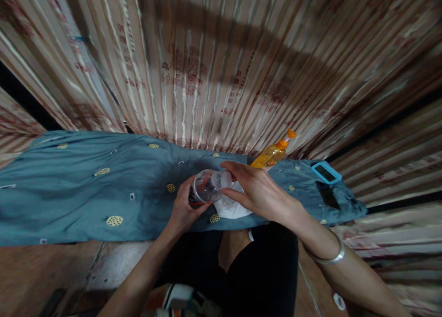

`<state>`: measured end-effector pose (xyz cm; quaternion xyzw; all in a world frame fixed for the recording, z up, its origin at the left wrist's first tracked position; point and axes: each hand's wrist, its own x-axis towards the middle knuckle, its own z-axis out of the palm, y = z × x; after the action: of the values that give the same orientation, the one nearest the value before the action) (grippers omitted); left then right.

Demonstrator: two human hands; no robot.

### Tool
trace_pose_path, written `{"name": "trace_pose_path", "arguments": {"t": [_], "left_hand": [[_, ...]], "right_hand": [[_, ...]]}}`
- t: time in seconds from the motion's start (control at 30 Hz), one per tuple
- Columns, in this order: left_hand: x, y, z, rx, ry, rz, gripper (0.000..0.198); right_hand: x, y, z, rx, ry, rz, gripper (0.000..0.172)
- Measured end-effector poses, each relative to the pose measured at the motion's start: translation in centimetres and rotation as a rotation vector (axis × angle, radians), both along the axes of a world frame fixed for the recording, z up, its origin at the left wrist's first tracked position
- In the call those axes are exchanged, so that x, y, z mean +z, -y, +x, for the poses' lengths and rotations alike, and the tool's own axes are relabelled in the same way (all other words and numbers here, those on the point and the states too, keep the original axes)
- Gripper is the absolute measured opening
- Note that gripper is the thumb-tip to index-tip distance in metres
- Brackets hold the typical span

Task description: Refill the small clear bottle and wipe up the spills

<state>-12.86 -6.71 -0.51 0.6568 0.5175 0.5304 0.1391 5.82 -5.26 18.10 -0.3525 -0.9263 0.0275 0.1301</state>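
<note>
A clear plastic cup (200, 188) is in my left hand (184, 204), whose fingers wrap round its left and lower side. At the cup's right side, a small clear bottle with a whitish cap (225, 180) lies tilted across the cup's opening. My right hand (257, 190) pinches that cap between thumb and fingers. White tissue or cloth (231, 207) rests on the blue-green cloth under my right hand. Behind this hand stands a bottle of orange-yellow liquid (269, 156) with an orange pump top, its lower part hidden.
The blue-green cloth (79, 183) with yellow patterns covers a long narrow surface. Toward its right end are a light-blue digital clock (326, 172) and a dark phone (328, 195). Pleated curtains (207, 68) hang close behind and at the right. My legs are below the near edge.
</note>
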Motion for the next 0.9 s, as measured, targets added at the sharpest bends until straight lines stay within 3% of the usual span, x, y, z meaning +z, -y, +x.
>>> {"name": "trace_pose_path", "arguments": {"t": [0.13,0.3,0.5,0.7,0.9], "left_hand": [[0.1,0.0,0.1,-0.013,-0.051,0.07,0.075],[0.1,0.1,0.4,-0.01,-0.052,0.066,0.074],[0.1,0.0,0.4,0.0,-0.05,0.063,0.073],[-0.4,0.0,0.4,-0.004,-0.022,0.052,0.075],[-0.7,0.0,0.4,-0.013,0.023,0.028,0.074]], "right_hand": [[0.8,-0.3,0.0,0.064,0.069,-0.027,0.033],[1.4,-0.4,-0.4,0.091,0.165,-0.089,0.029],[2.0,-0.7,-0.9,0.015,0.232,-0.21,0.026],[1.6,-0.9,-1.9,-0.12,0.286,-0.167,0.033],[1.8,-1.1,-1.7,-0.077,0.279,-0.181,0.028]]}}
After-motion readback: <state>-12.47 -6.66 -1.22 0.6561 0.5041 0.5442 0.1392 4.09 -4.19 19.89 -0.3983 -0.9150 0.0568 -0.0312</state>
